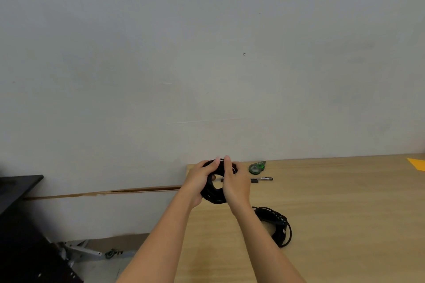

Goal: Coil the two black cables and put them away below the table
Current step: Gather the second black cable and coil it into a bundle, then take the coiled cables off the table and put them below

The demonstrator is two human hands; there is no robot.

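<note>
- Left hand (197,182) and right hand (236,187) both grip the first coiled black cable (213,196). The fingers curl over the top of it from either side.
- This coil is held above the far left corner of the table (340,218), close to the left edge and to the wall.
- The second coiled black cable (279,225) lies flat on the table, just beside the right forearm.
- A green tape dispenser (257,167) and a pen (262,179) lie near the far edge.
- An orange sheet (417,164) lies at the right border.
- Open floor separates the left table edge from a black cabinet (18,213).
</note>
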